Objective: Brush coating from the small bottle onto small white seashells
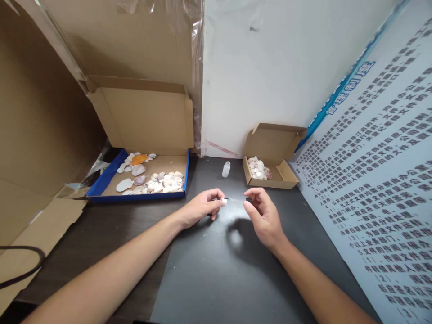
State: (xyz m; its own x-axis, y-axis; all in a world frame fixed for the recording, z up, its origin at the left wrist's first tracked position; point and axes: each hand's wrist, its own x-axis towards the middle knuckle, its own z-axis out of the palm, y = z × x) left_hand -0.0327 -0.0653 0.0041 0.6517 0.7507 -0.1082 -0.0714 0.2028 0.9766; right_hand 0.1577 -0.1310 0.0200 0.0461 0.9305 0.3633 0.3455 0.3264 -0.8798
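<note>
Gripping a thin brush in the right hand; pinching a small white shell in the left hand, at the brush's nine o'clock, near six o'clock in view: probably light, stiff, brittle (perhaps slippery), best gripped edgewise.

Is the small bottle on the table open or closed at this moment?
Open. The small bottle stands upright with no cap on its neck; the right hand holds a black cap-like piece.
</note>
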